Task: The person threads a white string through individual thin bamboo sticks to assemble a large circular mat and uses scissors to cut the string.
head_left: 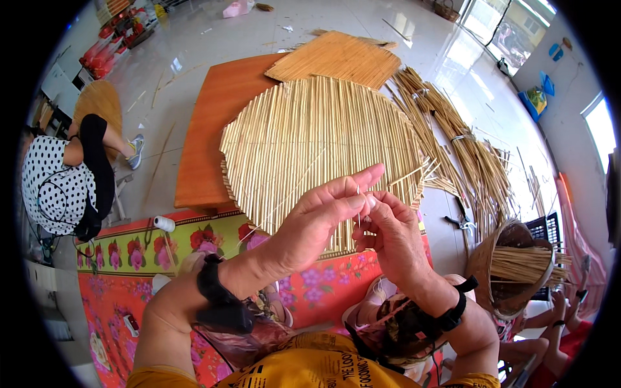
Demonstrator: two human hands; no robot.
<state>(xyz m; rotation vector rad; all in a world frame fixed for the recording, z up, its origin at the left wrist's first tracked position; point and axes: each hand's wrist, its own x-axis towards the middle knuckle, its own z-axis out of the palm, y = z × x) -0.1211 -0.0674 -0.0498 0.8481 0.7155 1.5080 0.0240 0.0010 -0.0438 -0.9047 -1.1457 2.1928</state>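
Observation:
My left hand [326, 216] and my right hand [391, 226] meet fingertip to fingertip above the near part of a round mat of straw-coloured stalks. Both pinch a thin white strand [359, 218] that looks like thread; whether a needle is there is too small to tell. The left fingers point right, with the forefinger stretched past the pinch. On my right hand, thumb and forefinger press together and the other fingers curl. The round stalk mat [291, 149] lies flat on a brown wooden board [217, 110]. A white thread spool [164, 224] sits to the left on a flowered cloth.
Stalk bundles [472, 142] lie on the floor at right, near black-handled cutters [460, 223] and a basket of stalks [498, 271]. A second woven panel [343, 58] lies beyond the mat. One person [65, 174] sits at left, another [559, 330] at lower right. Flowered cloth [129, 284] spreads below.

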